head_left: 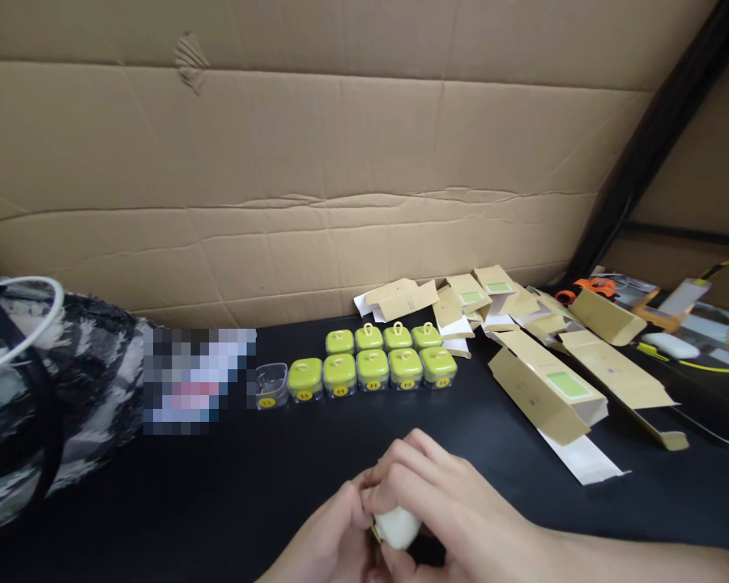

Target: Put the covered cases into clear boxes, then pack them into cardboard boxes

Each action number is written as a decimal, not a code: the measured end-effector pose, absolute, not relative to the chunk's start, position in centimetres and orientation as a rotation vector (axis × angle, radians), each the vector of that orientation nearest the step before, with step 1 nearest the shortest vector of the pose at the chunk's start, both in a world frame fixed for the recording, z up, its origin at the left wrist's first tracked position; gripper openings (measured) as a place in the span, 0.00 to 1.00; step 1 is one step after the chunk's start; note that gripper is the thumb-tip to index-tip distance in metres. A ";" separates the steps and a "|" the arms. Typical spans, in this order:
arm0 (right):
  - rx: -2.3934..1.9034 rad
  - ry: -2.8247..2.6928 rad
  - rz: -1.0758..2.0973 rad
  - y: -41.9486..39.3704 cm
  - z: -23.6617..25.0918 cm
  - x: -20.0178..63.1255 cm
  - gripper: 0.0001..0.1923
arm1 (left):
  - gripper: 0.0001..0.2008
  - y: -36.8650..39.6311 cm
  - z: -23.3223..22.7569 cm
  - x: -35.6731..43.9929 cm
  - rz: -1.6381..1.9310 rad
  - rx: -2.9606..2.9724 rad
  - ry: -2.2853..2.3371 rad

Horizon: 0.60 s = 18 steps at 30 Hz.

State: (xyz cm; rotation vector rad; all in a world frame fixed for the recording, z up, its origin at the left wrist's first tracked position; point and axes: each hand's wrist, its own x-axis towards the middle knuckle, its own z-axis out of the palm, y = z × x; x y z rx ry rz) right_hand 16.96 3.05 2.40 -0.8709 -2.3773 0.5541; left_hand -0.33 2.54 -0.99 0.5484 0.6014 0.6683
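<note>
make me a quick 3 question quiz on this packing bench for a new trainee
1. True or false: the left hand and right hand both grip the small white object.
2. How many green-lidded clear cases stand in the front row: A three, B five, C seven?
3. What stands at the left end of that row?

Key:
1. True; both hands close round it at the bottom edge of the view.
2. B; five in front, four behind.
3. An empty clear case without a lid; the flat kraft cartons lie to the right.
</note>
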 end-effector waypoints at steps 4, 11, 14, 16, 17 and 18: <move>-0.853 -2.347 0.681 3.0 3.1 17.3 0.11 | 0.14 2.5 -0.4 -0.1 0.707 0.521 0.529; -0.790 -2.225 0.847 3.3 3.2 17.8 0.18 | 0.12 2.6 -0.1 -0.1 0.632 0.461 0.435; -0.780 -2.181 0.835 3.3 3.1 17.7 0.17 | 0.11 2.6 0.0 -0.3 0.600 0.448 0.429; -0.793 -2.211 0.852 3.3 3.2 17.9 0.17 | 0.11 2.5 0.2 -0.4 0.617 0.431 0.436; -0.800 -2.231 0.889 3.3 3.3 18.1 0.21 | 0.11 2.6 0.2 -0.5 0.628 0.446 0.446; -0.807 -2.243 0.942 3.4 3.3 18.3 0.26 | 0.12 2.6 0.3 -0.6 0.632 0.482 0.461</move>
